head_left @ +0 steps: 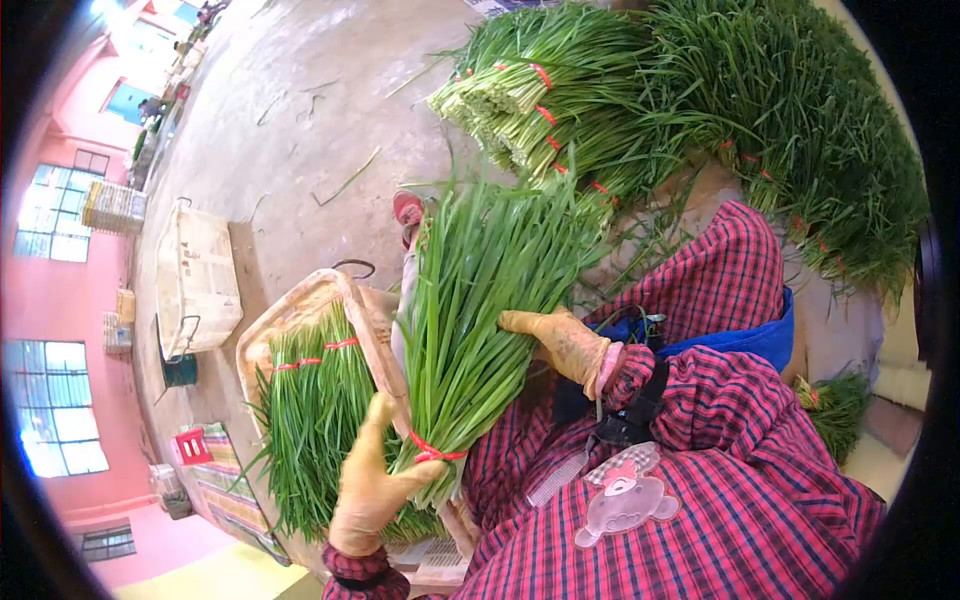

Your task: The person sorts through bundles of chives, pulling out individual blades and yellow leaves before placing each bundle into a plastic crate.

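A green leafy bunch (pixel 480 300) lies slanting in the middle of the frame, its red band (pixel 437 453) near the lower end. The left hand (pixel 372 488), lower centre-left, is open, thumb spread toward that end. The right hand (pixel 562 345) rests against the leaves; its grip cannot be told. Left of the bunch, a crate (pixel 262 352) holds more banded greens (pixel 315 430).

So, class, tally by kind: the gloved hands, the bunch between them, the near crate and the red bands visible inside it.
Left hand and right hand: 2
Bunch: 1
Near crate: 1
Red bands visible inside: 2
Total: 6
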`<state>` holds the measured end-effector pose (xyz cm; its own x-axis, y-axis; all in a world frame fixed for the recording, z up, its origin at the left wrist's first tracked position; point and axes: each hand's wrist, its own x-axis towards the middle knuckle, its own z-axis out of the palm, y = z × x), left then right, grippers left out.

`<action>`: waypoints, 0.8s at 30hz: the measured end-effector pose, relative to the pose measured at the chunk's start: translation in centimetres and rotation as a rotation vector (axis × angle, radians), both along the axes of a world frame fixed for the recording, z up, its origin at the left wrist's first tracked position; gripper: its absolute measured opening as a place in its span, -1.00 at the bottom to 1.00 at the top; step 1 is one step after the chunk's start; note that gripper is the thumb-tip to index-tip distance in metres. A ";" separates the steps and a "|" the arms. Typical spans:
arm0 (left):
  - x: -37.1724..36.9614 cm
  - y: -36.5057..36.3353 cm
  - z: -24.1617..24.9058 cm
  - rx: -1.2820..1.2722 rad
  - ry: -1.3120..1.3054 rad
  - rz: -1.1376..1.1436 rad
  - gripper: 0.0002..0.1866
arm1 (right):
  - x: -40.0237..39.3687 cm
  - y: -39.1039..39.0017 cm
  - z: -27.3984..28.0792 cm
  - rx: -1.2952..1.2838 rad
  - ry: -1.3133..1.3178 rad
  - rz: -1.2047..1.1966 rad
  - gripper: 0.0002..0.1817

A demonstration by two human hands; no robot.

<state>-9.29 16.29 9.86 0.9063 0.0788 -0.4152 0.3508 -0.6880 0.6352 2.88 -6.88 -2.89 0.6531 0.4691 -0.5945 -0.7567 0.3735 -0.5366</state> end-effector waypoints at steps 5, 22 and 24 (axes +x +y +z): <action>0.1 -3.1 -2.3 0.003 0.046 -0.017 -0.04 | 0.3 -0.2 0.0 0.041 -0.048 0.033 -0.56; 5.5 -2.6 -0.6 -0.826 0.427 0.241 -0.56 | 2.7 -8.3 6.7 -0.821 -1.370 -0.218 -0.42; 6.1 -3.2 -0.5 -0.830 0.449 0.237 -0.57 | 1.0 -6.7 8.7 -0.820 -1.644 0.060 -0.34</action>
<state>-3.17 13.07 9.35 0.6482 -0.2352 -0.7242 0.7507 0.0379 0.6596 3.91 -13.57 5.78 0.7376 0.4663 0.4883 0.6587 -0.3377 -0.6724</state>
